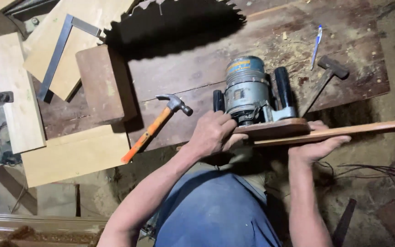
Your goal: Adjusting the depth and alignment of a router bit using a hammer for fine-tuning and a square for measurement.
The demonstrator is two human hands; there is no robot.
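- Left hand (211, 133): fingers curled and pressed together over the near edge of the wooden base plate (273, 128), just beside the body of the electric router (247, 90).
- Right hand (318, 144): lies flat under a long wooden strip (344, 131), fingers extended and held close, supporting it from below; thumb not visible.
- Router: rests on its side at the near edge of the workbench (252, 41), black handles to either side, base plate facing the person.
- Strip: touches the base plate and extends right, past the bench edge.
- Step in hand, as judged: aligning the strip against the base plate.
- Next move calls for a steady hold on both parts, edges flush, before any fixing.
- Nearby: orange-handled claw hammer (156, 126) left of the router; dark mallet (328, 75) and blue pen (317, 43) right; circular saw blade (184, 18) behind.
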